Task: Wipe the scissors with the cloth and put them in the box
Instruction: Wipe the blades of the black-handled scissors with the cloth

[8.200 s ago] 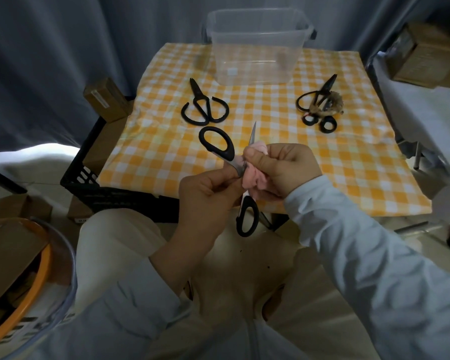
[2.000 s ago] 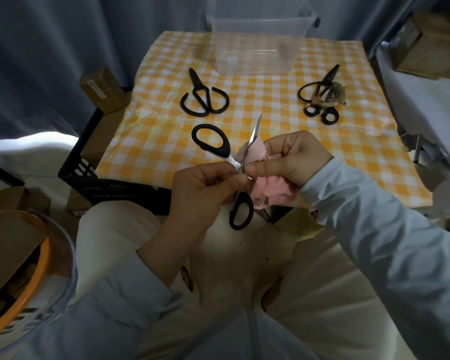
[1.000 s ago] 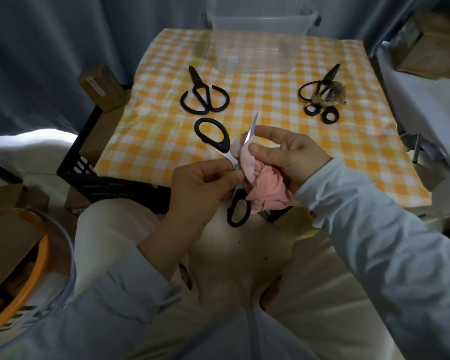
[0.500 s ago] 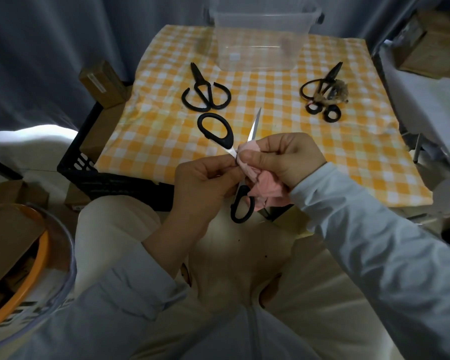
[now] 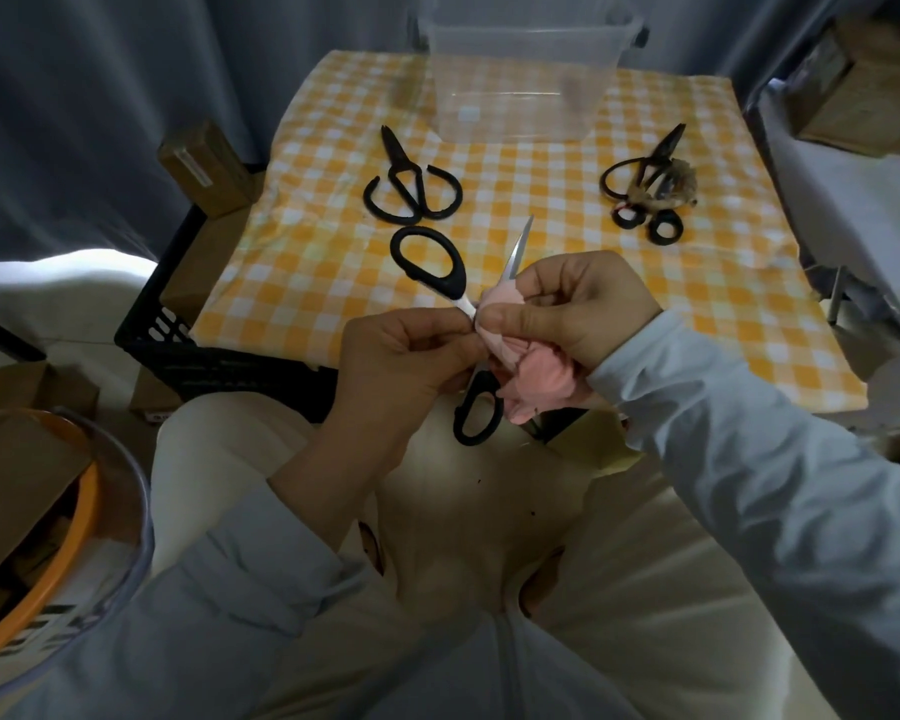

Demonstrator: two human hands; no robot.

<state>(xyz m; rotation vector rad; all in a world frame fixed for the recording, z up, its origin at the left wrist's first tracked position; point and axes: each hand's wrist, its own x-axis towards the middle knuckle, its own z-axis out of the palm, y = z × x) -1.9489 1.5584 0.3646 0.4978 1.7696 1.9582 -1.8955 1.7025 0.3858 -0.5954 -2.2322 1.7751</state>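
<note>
Black-handled scissors (image 5: 430, 262) are held spread over the near edge of the table. My left hand (image 5: 404, 363) pinches them near the pivot, below one black loop. My right hand (image 5: 572, 304) grips a pink cloth (image 5: 536, 376) wrapped round a blade, whose steel tip (image 5: 519, 244) sticks out above my fingers. The second handle loop (image 5: 476, 410) hangs below my hands. A clear plastic box (image 5: 523, 80) stands at the far edge of the yellow checked tablecloth (image 5: 541, 189).
A black pair of scissors (image 5: 409, 187) lies left of centre on the cloth. More black scissors with a brownish rag (image 5: 650, 192) lie at the right. A black crate (image 5: 178, 324) with cardboard boxes stands to the left; a tub with an orange rim (image 5: 48, 517) is at bottom left.
My right hand has slid the cloth up and down the blade several times; since half a second ago it sits slightly lower toward the pivot. The left hand has kept its hold.
</note>
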